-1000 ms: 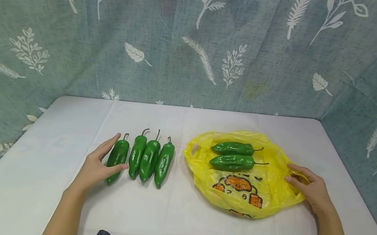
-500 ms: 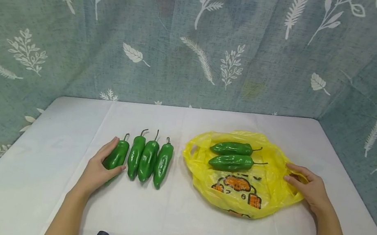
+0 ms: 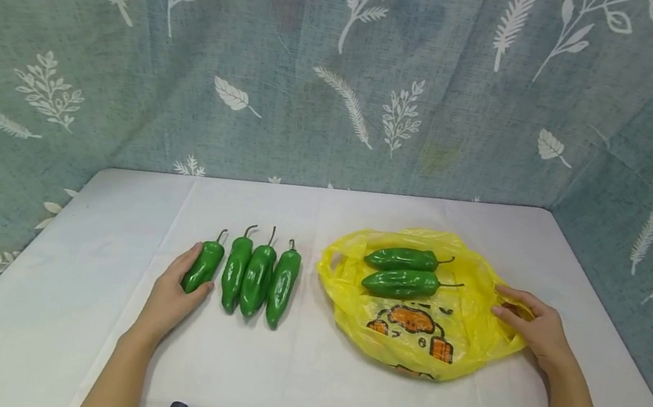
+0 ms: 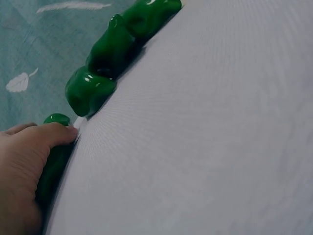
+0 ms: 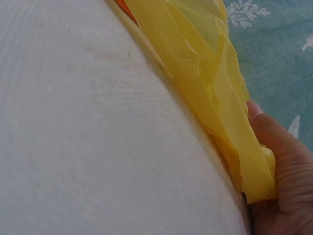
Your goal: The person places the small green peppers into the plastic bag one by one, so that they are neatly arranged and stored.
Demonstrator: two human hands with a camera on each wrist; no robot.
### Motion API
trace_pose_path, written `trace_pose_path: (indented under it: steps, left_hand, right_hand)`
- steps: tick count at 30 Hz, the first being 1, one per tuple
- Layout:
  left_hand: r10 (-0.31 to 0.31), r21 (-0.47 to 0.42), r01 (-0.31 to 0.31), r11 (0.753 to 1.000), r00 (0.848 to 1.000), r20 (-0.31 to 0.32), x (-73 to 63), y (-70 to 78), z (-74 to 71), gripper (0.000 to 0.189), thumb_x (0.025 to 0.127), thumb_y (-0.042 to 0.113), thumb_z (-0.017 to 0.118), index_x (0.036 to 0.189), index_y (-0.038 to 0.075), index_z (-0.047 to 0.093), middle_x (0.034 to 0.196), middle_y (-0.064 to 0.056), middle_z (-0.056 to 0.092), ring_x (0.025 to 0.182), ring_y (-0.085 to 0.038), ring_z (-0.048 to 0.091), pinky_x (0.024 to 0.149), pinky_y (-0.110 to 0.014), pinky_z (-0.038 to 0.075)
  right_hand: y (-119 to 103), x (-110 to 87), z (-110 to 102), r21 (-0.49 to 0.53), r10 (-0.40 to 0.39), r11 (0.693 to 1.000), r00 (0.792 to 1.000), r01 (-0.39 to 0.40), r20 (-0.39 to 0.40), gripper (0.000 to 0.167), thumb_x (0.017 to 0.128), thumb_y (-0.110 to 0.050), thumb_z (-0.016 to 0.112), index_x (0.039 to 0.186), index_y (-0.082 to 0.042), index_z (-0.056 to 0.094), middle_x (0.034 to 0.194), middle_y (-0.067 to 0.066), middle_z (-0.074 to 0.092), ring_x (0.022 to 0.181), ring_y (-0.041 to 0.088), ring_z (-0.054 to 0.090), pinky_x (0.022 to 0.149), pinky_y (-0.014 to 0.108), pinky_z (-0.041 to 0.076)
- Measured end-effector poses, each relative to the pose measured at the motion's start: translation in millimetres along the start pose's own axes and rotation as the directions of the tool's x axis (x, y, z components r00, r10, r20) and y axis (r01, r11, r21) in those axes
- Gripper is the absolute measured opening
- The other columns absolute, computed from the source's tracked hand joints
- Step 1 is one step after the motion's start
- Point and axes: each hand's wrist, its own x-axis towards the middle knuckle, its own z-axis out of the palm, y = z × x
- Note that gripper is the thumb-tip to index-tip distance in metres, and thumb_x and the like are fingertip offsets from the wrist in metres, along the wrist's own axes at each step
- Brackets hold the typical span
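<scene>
At the left of the table my left hand grips a green chili pepper, with thumb and fingers on either side of it. The pepper's stem points away from me, and its lower end is hidden by the hand. Just right of it three more green peppers lie side by side. On the right, my right hand pinches the edge of a yellow plastic bag, and in the right wrist view the bag film bunches up against the thumb. Two green peppers lie on the bag.
A white cloth covers the table. Behind it and along both sides hangs a teal curtain with white leaf prints. An orange and black print shows on the bag's front.
My left hand has closed in around the leftmost pepper, which now tilts slightly and sits a little farther from me. The right hand and the bag have stayed in place.
</scene>
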Motion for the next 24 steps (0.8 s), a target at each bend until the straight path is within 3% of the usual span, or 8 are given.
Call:
trace_pose_path:
  steps: [11,24]
  left_hand:
    - [-0.022,0.021,0.023,1.0,0.998,-0.052,0.6,-0.6,-0.5,0.079,0.085,0.011,0.068,0.15,0.007,0.023,0.148,-0.024,0.031,0.131,-0.046,0.034,0.103,-0.06,0.033]
    - [-0.152,-0.057,0.148,0.987,0.986,-0.064,0.3,-3.0,-8.9,0.076,0.086,0.02,0.069,0.15,0.018,0.028,0.149,-0.021,0.033,0.131,-0.043,0.037,0.102,-0.058,0.035]
  right_hand:
    - [-0.3,-0.5,-0.2,-0.002,0.007,1.0,1.0,-0.007,-0.005,0.063,0.088,-0.042,0.064,0.134,-0.002,0.05,0.144,0.02,0.04,0.13,0.037,0.034,0.079,-0.003,0.032]
    - [-0.5,-1.2,-0.3,0.006,0.017,1.0,1.0,-0.017,0.0,0.062,0.089,-0.043,0.063,0.135,-0.004,0.05,0.146,0.018,0.039,0.131,0.037,0.032,0.083,-0.001,0.033]
